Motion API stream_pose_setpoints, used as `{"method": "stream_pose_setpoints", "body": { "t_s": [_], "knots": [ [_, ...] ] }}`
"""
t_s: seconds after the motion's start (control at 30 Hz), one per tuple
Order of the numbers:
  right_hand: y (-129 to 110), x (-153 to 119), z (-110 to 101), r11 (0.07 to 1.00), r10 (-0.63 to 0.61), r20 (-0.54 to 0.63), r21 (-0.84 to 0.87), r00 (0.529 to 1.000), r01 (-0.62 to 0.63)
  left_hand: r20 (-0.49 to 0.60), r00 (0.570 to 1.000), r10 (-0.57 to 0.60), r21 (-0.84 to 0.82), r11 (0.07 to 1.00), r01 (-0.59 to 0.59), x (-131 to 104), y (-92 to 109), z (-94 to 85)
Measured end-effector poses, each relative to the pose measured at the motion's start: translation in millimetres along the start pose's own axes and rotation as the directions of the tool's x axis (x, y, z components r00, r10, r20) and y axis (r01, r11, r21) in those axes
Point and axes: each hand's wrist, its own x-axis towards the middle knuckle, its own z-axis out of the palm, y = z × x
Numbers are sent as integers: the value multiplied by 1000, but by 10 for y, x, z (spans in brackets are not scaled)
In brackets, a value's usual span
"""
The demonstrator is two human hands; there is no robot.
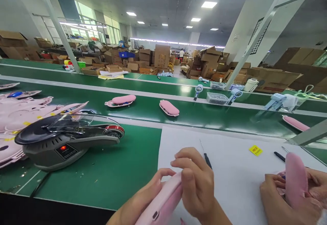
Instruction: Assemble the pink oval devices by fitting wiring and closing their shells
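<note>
A pink rounded plastic casing [167,197] slants up from the bottom edge between my hands, its side seam and a small dark slot showing. My left hand [143,197] wraps round it from the left, thumb side along the top. Against its upper right end presses my right hand [198,187], with the fingers curled and the fingertips near the casing's end. What lies inside the casing is hidden. Just beyond my right hand, a black-handled screwdriver [207,161] rests on the white sheet [230,170].
At right, a co-worker's hands [276,197] hold another pink casing [296,180]. A yellow label [255,150] lies between us. Left stands a grey tape machine [63,146] beside stacked pink shells [15,119]. Pink pieces [169,108] lie on the green belt [143,112], past which are blue handheld fans [198,91].
</note>
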Motion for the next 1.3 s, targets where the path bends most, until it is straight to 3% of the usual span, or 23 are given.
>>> {"method": "stream_pose_setpoints", "body": {
  "t_s": [0.1, 0.17, 0.23, 0.27, 0.37, 0.43, 0.5, 0.57, 0.67, 0.77, 0.83, 0.9, 1.13, 1.3],
  "knots": [
    [112, -135, 20, 995, -6, 235, 101, 972, -18, 48, 988, -150, -166, 974, 156, 56, 11, -40],
    [179, -281, -76, 993, 37, 342, 92, 939, -73, 70, 989, -127, -102, 986, 133, 55, 90, -72],
    [233, -470, -149, 990, 125, 310, 16, 942, -137, 43, 998, -49, 200, 979, 40, 12, 185, -90],
    [255, -576, -158, 986, 166, 257, -43, 952, -161, 10, 1000, -21, 392, 920, 16, -18, 216, -88],
    [290, -883, -92, 942, 246, 68, -254, 967, -221, -119, 974, 192, 832, 555, -8, -79, 156, -28],
    [287, -1029, -26, 901, 266, -5, -354, 964, -250, -93, 873, 478, 971, 239, -27, -71, 0, 48],
    [270, -1103, 10, 882, 278, 3, -398, 961, -254, 11, 717, 697, 999, -30, 14, -34, -183, 136],
    [252, -1115, 20, 885, 295, 73, -396, 953, -243, 81, 609, 789, 985, -158, 73, 8, -330, 212],
    [242, -1073, 56, 897, 284, 139, -388, 949, -212, 53, 580, 813, 984, -140, 107, 66, -443, 269],
    [245, -1015, 162, 883, 237, 20, -421, 971, -207, -20, 539, 842, 993, -45, 107, 142, -449, 282],
    [246, -980, 230, 863, 258, -60, -436, 964, -258, -66, 489, 870, 996, 28, 86, 205, -413, 292],
    [251, -958, 253, 851, 304, -65, -429, 951, -301, -90, 470, 878, 996, 69, 62, 253, -366, 301],
    [276, -1002, 118, 878, 339, 96, -389, 936, -278, 9, 570, 821, 1000, -19, 12, 146, -351, 248],
    [216, -999, 82, 903, 305, 96, -345, 947, -256, 31, 570, 821, 998, -55, 24, 98, -424, 239]
  ]
}}
